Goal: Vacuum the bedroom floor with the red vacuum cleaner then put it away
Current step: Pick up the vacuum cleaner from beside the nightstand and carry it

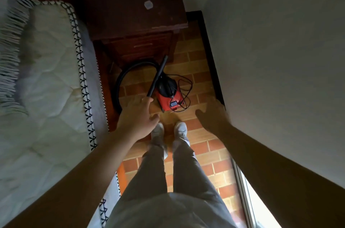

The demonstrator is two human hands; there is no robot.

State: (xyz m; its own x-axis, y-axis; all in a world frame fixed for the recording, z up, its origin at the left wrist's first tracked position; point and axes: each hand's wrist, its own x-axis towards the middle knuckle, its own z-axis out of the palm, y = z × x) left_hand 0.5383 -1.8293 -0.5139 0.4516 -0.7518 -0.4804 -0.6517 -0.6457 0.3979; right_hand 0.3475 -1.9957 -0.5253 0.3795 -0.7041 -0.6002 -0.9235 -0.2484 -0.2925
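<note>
The red vacuum cleaner (169, 99) stands on the brick-pattern floor (201, 145) just ahead of my feet. Its black wand (157, 76) leans up from beside the body toward the nightstand, and the black hose (119, 85) loops round on the left. A thin black cord (185, 85) lies loose at its right. My left hand (138, 115) reaches forward with straight fingers, fingertips at the wand's lower end. Fingers spread and holding nothing, my right hand (212, 113) hovers blurred near the wall.
A dark wooden nightstand (134, 18) with a small white object (148, 5) on top stands behind the vacuum. The bed (46, 70) runs along the left. A white wall (270, 50) with dark skirting closes the right, and a bright window frame (244, 194) is low on the right.
</note>
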